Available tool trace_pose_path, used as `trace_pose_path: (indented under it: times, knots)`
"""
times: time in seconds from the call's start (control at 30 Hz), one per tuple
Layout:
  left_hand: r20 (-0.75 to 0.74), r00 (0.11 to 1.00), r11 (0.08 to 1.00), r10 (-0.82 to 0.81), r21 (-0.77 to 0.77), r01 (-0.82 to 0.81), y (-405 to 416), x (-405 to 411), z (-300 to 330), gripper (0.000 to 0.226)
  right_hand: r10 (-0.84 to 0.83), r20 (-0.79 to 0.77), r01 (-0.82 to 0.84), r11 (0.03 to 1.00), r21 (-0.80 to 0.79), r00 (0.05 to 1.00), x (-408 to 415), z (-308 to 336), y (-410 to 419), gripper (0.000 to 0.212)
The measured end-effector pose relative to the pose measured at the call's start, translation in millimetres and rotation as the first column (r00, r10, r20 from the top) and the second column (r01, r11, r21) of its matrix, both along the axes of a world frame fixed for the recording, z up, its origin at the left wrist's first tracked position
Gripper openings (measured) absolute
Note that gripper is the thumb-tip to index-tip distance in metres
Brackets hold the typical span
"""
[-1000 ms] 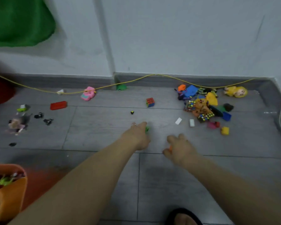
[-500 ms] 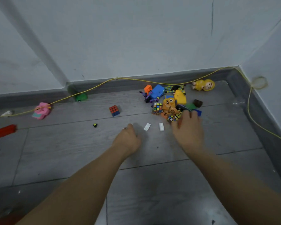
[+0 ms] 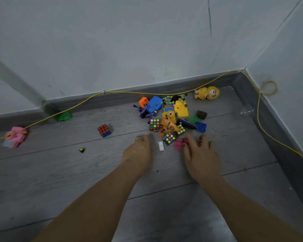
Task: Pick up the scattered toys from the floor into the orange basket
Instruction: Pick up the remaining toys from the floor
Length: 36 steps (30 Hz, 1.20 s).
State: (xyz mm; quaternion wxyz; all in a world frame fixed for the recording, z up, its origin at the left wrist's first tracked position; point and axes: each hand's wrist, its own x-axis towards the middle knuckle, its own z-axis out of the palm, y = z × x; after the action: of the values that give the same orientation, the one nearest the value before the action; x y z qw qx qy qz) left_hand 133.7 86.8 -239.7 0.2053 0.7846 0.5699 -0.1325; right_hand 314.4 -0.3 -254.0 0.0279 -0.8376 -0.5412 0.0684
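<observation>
In the head view, we took the toy pile [image 3: 170, 117] by the skirting as our landmark. Our right hand [image 3: 200, 154] reached its near edge, fingers spread over a pink toy [image 3: 178, 143] and a red piece [image 3: 186, 141]. Our left hand [image 3: 138, 151] lay curled left of the pile beside a white block [image 3: 161, 146]; whether it pinched anything, we could not tell. The orange basket was out of sight. We judged most of the gathering still undone: a red cube [image 3: 104, 130], green car [image 3: 64, 117] and pink car [image 3: 15, 137] lay further left.

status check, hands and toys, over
Left hand curled, contents hidden. Right hand reaching over pink toy at the toy pile. White block between hands. Orange basket out of view.
</observation>
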Motion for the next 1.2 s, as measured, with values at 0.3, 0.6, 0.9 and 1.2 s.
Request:
trace_pose_path:
  times: [0.3, 0.6, 0.9, 1.2]
  knots:
    - [0.388, 0.838, 0.921, 0.384, -0.229, -0.316, 10, 12, 18, 0.027, 0.233, 0.032, -0.233, 0.972, 0.003, 0.972, -22, -1, 9, 0.041]
    - [0.227, 0.973, 0.992, 0.044, -0.122, -0.016, 1, 14, 6, 0.068, 0.2, -0.053, -0.193, 0.974, 0.117, 0.978, -17, -6, 4, 0.022]
    - [0.078, 0.99, 0.992, -0.115, -0.041, 0.118, 0, 36, 1, 0.062, 0.39, -0.025, -0.386, 0.918, 0.089, 0.921, -15, -18, -14, 0.04]
    - [0.365, 0.922, 0.974, -0.129, 0.22, 0.049, -3, 30, 25, 0.032, -0.098, -0.369, 0.256, 0.877, 0.407, 0.924, 14, 21, 29, 0.019]
